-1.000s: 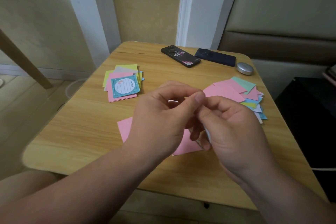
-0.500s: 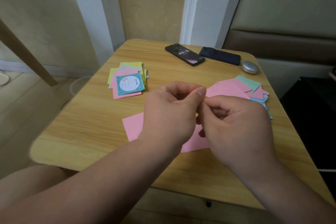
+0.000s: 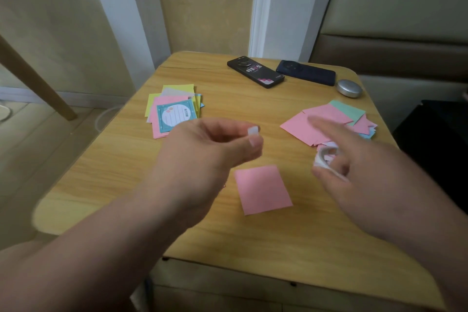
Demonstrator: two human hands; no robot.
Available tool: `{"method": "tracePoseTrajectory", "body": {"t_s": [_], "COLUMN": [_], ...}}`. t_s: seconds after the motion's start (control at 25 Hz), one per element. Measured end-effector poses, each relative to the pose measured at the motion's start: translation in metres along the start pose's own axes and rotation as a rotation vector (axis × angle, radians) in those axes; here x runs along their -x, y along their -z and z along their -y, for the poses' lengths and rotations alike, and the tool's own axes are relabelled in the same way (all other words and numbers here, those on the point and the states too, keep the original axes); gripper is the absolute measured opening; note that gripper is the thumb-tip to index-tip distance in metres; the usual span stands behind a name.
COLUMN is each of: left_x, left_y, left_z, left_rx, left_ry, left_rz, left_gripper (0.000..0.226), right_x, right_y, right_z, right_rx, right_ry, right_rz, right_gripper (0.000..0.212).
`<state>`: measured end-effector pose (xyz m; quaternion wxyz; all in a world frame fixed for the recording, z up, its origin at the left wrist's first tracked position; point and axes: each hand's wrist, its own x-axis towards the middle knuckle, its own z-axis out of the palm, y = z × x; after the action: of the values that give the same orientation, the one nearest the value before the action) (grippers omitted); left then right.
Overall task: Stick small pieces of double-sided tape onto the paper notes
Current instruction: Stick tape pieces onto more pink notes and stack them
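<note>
Above the far left corner of the pink note (image 3: 263, 189), flat on the tabletop (image 3: 278, 248): tape piece (image 3: 253, 132) pinched by left hand (image 3: 210, 159), the nearer; right hand (image 3: 362, 180), right of that note, grips tape roll (image 3: 324, 157)

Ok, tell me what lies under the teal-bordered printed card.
Under the teal-bordered card: a pink paper note, then yellow, grey and blue sheet edges. Their middles are covered.

Pinching tape piece (image 3: 253, 131) with left hand (image 3: 207, 157), near pink note (image 3: 263, 189) on table (image 3: 253, 248); holding tape roll (image 3: 325, 158) in blurred right hand (image 3: 359, 175).
</note>
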<state>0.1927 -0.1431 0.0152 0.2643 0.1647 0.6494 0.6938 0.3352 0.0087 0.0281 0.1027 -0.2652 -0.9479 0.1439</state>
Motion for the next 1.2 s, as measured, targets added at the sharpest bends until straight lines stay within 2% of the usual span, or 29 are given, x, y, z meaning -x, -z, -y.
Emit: {"method": "tracePoseTrajectory", "body": {"t_s": [0.12,0.24,0.4,0.48,0.56,0.6,0.64,0.76,0.84,0.96,1.08,1.2], "left_x": [0.008,0.007,0.004,0.004,0.005,0.005,0.005,0.006,0.006,0.004,0.000,-0.001], "left_y": [-0.010,-0.014,-0.017,-0.019,-0.022,-0.023,-0.024,-0.026,-0.024,-0.020,-0.021,-0.023], "left_z": [0.006,0.012,0.011,0.012,0.014,0.016,0.017,0.024,0.030,0.036,0.037,0.036], "left_rx": [-0.043,-0.056,-0.077,-0.121,-0.166,-0.184,-0.199,-0.140,-0.003,0.105,0.121,0.181], "left_ry": [-0.014,-0.033,-0.072,-0.111,-0.143,-0.161,-0.183,-0.242,-0.227,-0.181,-0.140,-0.053], "left_rz": [0.065,0.090,0.096,0.089,0.077,0.077,0.086,0.115,0.160,0.218,0.256,0.321], "left_gripper": [0.011,0.007,0.006,0.008,0.009,0.010,0.011,0.024,0.041,0.067,0.073,0.076], "right_x": [0.002,0.002,0.003,0.002,0.000,-0.002,-0.003,-0.007,-0.011,-0.014,-0.015,-0.012], "right_y": [-0.013,-0.014,-0.009,-0.008,-0.007,-0.008,-0.009,-0.017,-0.021,-0.025,-0.024,-0.023], "right_z": [0.002,0.000,-0.002,-0.004,0.000,0.006,0.012,0.021,0.023,0.023,0.020,0.018], "right_rx": [0.219,0.286,0.318,0.140,-0.339,-0.589,-0.787,-1.107,-1.217,-1.195,-1.108,-1.001], "right_ry": [0.037,0.030,0.012,0.023,-0.009,-0.042,-0.065,-0.135,-0.177,-0.154,-0.108,-0.028], "right_rz": [0.113,0.231,0.214,0.111,0.016,0.035,0.088,0.170,0.125,0.058,0.017,-0.104], "right_gripper": [0.045,0.043,0.034,0.029,0.012,0.006,0.009,0.024,0.028,0.026,0.017,0.016]}}
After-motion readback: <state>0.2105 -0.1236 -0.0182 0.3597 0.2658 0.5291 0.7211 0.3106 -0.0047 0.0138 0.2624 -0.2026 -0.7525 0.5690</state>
